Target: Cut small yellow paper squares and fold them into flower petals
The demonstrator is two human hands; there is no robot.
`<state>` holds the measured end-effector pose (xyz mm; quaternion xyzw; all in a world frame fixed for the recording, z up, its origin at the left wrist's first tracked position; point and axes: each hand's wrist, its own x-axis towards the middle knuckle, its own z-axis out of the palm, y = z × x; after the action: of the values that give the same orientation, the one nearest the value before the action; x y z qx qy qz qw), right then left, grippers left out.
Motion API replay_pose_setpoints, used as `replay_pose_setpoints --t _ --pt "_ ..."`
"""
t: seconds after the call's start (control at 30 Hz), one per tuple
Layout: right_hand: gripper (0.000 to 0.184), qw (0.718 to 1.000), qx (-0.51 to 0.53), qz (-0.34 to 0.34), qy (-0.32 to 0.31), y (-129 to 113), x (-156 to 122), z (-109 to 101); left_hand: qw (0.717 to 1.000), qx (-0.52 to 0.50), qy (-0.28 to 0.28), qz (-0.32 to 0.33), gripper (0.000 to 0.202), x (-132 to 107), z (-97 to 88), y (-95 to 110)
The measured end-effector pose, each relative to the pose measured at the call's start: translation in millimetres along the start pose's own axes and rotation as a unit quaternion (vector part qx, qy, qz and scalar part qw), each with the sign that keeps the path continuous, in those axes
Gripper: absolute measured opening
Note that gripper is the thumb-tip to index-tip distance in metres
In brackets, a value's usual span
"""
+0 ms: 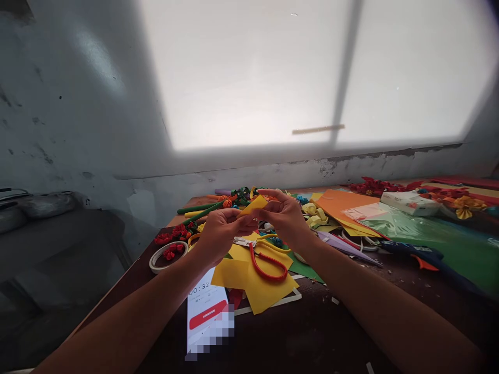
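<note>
A small piece of yellow paper [254, 206] is raised above the table between my two hands. My left hand [223, 228] pinches its lower left end, while my right hand [283, 215] grips the right side with thumb and fingers. Below them, red-handled scissors [268, 267] rest on yellow paper sheets [268, 293]. A second, yellow-handled pair of scissors [275, 244] lies just behind, partly hidden by my hands. Under my left forearm sits a phone [206, 311] with a timer on its screen, its lower corner blurred out.
A roll of white tape [158, 259] with red paper flowers [173, 251] stands at left. Green rolled sticks [202, 213] lie behind. To the right are orange sheets [346, 205], a tissue pack [409, 202], a dark blue glue gun [413, 252] and green sheets [460, 254]. A wall [249, 174] bounds the back.
</note>
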<state>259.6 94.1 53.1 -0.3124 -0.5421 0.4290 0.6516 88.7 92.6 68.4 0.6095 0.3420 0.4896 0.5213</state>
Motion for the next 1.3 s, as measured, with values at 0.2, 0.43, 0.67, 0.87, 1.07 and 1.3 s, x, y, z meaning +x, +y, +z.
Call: replay_pose_setpoints --t 0.2,0.43,0.67,0.87,1.07,1.3 --pt "0.050 0.990 0.063 -0.062 0.107 -11.7 10.7 -12.6 1.000 0.006 0.009 0.005 0.033 -0.9 -0.9 1.4" --pt "0.032 0.991 -0.044 -0.123 0.013 -5.8 13.6 -22.3 0.999 -0.002 0.037 0.022 0.037 2.7 -5.6 0.8" --pt "0.027 0.983 -0.096 -0.153 -0.021 -1.7 6.7 -15.4 0.998 0.048 0.005 0.044 0.037 -1.3 -8.0 3.4" --pt "0.022 0.977 -0.142 -0.149 -0.053 0.5 7.5 -18.9 0.993 0.092 0.003 0.068 0.038 1.6 -9.4 2.1" --pt "0.012 0.925 -0.276 -0.260 -0.001 0.2 3.5 -18.3 0.893 0.361 0.118 0.241 0.065 -4.1 -15.4 5.6" --pt "0.029 0.887 -0.306 -0.341 -0.049 -4.3 -9.5 -10.7 0.876 0.333 0.088 0.339 0.010 -14.6 -6.9 5.3"
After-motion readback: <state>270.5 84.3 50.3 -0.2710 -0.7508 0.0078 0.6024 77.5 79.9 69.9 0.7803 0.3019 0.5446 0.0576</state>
